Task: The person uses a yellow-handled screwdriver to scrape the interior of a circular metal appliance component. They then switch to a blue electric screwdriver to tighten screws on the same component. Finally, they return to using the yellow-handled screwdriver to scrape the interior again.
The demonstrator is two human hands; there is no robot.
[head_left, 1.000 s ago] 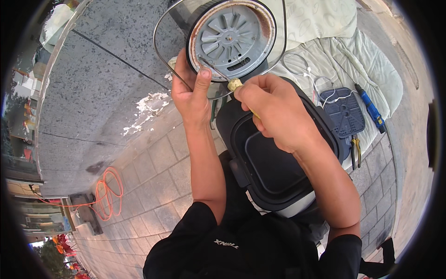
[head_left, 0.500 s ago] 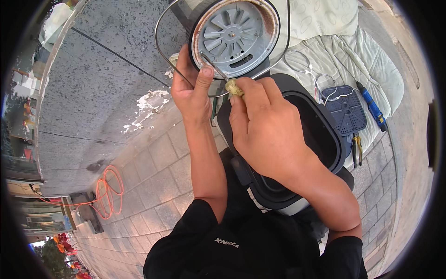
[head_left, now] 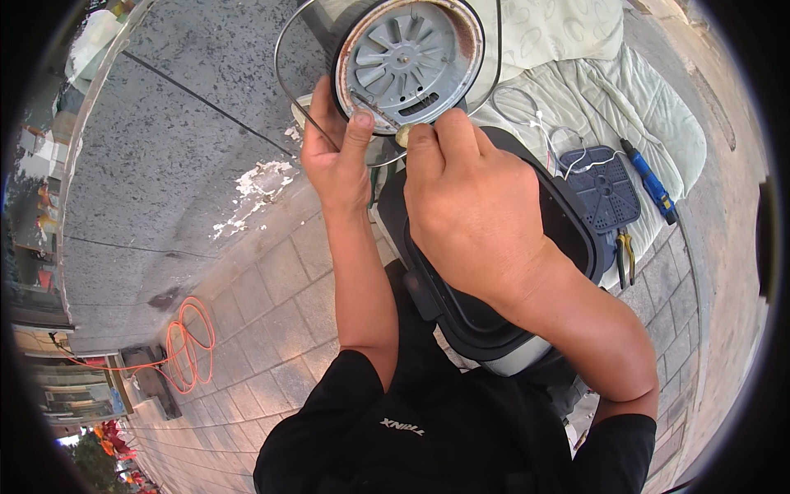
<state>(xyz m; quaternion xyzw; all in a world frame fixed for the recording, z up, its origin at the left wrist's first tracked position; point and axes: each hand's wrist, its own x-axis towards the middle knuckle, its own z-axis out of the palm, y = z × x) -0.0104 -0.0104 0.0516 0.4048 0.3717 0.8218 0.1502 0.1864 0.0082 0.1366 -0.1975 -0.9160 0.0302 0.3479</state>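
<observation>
My left hand [head_left: 339, 169] grips the lower left of a round metal housing [head_left: 370, 78], thumb in front and the other fingers behind. The housing has a rusty rim, radial vanes and a slot. A thin bent metal hoop [head_left: 280, 70] curves around it and passes by my left palm. My right hand [head_left: 473, 202] is closed on the pale yellow end [head_left: 402, 136] of a thin metal rod [head_left: 377, 112]. That rod lies across the lower part of the housing; its exact kind I cannot tell. Below my right hand sits a black rounded-rectangular tub [head_left: 568, 239], partly hidden by my forearm.
At right, a pale quilted cloth [head_left: 658, 123] bears a dark blue perforated plate [head_left: 605, 185], a blue pen-shaped power screwdriver [head_left: 650, 181] and white wires [head_left: 541, 123]. Yellow-handled pliers [head_left: 624, 259] lie at its edge. An orange hose or cable [head_left: 191, 342] coils on the paving at left.
The housing has shifted slightly left and up. My right hand has turned and moved up a little, covering more of the yellow end. My left hand keeps its hold.
</observation>
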